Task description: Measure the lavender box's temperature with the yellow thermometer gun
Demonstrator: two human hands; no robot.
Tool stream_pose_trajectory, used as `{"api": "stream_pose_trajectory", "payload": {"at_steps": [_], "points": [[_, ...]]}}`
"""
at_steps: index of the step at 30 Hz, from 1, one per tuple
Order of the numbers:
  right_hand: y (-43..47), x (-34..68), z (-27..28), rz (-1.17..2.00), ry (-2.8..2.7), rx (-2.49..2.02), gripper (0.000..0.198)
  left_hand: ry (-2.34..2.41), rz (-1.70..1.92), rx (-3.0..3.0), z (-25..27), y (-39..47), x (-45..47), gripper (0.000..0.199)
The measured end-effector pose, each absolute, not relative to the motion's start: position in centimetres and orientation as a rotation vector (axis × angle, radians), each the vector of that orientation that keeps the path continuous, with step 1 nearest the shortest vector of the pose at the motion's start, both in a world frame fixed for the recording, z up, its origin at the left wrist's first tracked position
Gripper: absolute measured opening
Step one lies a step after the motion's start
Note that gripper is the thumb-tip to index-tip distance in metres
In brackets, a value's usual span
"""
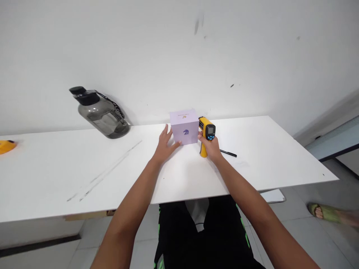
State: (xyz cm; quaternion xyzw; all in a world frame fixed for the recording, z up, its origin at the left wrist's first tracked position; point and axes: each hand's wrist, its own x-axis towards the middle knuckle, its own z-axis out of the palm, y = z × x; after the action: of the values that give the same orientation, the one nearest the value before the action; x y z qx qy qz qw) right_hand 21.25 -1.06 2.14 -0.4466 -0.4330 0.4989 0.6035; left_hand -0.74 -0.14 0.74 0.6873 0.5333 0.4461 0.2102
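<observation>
A pale lilac box [184, 129] with a small dark purple emblem stands on the white table [179, 175], close to the wall. My left hand [165, 146] rests at its left side, thumb spread toward the lower front edge and fingers along the side. In my right hand [211, 145] is a yellow and black infrared thermometer [206, 129], gripped by its handle, with its small screen and blue buttons facing me. It stands right beside the box's right side. A black pen [228, 153] lies on the table just right of my right hand.
A grey see-through water bottle [103, 117] with a black lid stands at the back left. Part of a yellow object [7, 146] shows at the far left edge. The wall [179, 56] rises behind the table. Another person's foot in a green sandal [322, 212] is at right.
</observation>
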Motion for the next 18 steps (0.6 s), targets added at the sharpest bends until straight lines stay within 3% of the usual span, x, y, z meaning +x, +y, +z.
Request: {"api": "stream_pose_trajectory", "payload": {"at_steps": [4, 12, 15, 18], "points": [[-1.5, 20.9, 2.6, 1.137, -1.04, -1.108, 0.04, 1.579, 1.356, 1.804, 1.1, -0.2, -0.7, 0.05], [-1.6, 20.4, 1.9, 1.226, -1.088, -1.028, 0.04, 1.65, 1.496, 1.881, 0.4, 0.3, -0.4, 0.039], [-2.1, 19.8, 1.7, 1.287, -1.176, -0.982, 0.039, 1.681, 1.525, 1.81, 0.2, 0.6, -0.7, 0.042], [-2.8, 19.0, 2.0, 1.227, -1.245, -1.03, 0.034, 1.773, 1.59, 1.61, 0.2, 0.9, -1.1, 0.062]]}}
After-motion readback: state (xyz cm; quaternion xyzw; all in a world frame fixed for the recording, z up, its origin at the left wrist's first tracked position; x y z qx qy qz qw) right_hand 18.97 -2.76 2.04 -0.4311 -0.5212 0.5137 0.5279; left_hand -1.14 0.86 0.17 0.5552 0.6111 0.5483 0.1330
